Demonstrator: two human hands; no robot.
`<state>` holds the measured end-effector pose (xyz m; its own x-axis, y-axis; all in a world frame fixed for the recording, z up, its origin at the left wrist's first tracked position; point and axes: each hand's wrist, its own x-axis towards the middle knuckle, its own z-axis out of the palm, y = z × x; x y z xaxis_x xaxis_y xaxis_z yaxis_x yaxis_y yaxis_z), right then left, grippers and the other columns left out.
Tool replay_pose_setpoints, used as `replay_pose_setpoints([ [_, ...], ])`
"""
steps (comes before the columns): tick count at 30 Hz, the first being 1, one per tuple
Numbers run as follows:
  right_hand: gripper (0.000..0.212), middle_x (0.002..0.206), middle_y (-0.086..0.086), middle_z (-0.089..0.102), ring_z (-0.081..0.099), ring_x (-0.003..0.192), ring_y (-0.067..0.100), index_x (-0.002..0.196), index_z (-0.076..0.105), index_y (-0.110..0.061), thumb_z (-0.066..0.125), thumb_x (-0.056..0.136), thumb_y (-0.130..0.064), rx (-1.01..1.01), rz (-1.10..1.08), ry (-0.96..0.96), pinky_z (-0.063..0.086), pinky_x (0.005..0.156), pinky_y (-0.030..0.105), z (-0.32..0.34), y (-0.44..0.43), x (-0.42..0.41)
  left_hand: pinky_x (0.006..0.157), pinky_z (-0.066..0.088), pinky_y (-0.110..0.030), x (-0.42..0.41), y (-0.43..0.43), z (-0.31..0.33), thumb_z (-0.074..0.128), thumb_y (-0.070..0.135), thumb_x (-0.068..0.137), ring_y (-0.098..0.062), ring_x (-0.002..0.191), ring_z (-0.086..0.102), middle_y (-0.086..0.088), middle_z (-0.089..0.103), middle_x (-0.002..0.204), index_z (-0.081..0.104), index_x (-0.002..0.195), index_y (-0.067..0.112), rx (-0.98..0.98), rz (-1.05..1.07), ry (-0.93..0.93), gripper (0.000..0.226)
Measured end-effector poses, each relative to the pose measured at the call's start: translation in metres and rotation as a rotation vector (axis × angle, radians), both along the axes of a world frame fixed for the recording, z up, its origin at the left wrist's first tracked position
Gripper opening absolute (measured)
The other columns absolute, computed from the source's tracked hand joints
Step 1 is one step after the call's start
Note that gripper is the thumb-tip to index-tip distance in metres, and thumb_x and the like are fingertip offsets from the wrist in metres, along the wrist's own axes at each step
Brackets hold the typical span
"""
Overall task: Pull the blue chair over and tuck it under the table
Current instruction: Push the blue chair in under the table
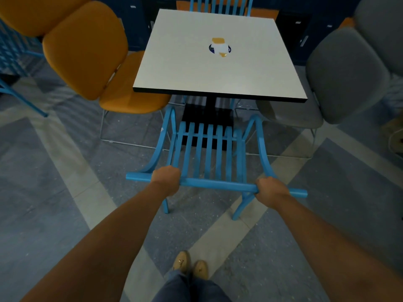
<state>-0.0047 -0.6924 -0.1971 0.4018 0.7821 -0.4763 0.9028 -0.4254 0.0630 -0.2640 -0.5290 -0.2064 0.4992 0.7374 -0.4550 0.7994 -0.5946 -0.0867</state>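
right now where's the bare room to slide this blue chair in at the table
Free: the gap under the table's near edge, between the orange chair and the grey chair. The blue chair, held by left hand and right hand, faces it. Crowded: both sides, and the black pedestal base ahead.

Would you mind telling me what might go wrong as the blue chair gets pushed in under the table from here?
1. The blue chair has curved arms rising near the table edge; they may knock it.
2. The orange chair and grey chair flank the gap closely, so a skewed push could clip either.
3. Both hands, left and right, grip the top rail; fingers might get pinched.
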Motion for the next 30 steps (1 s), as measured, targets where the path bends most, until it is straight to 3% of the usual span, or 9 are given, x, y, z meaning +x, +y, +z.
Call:
replay_pose_setpoints([
  [24,0.029,0.112,0.014,0.067,0.065,0.103,0.032,0.116,0.065,-0.014,0.057,0.089,-0.023,0.003,0.022,0.024,0.055,0.085,0.041,-0.004,0.026,-0.001,0.088,0.054,-0.040,0.000,0.034,0.000,0.049,0.012,0.091,-0.030,0.102,0.066,-0.011,0.067,0.112,0.064,0.118,0.010,-0.020,-0.039,-0.015,0.031],
  [30,0.036,0.121,0.007,0.059,0.055,0.115,0.029,0.121,0.062,-0.021,0.061,0.086,-0.022,0.101,-0.015,0.006,0.047,0.097,0.042,0.001,0.007,0.006,0.085,0.053,-0.042,-0.021,0.042,0.008,0.057,0.020,0.085,-0.028,0.102,0.065,-0.006,0.069,0.108,0.063,0.120,0.023,-0.047,-0.012,-0.044,0.036],
])
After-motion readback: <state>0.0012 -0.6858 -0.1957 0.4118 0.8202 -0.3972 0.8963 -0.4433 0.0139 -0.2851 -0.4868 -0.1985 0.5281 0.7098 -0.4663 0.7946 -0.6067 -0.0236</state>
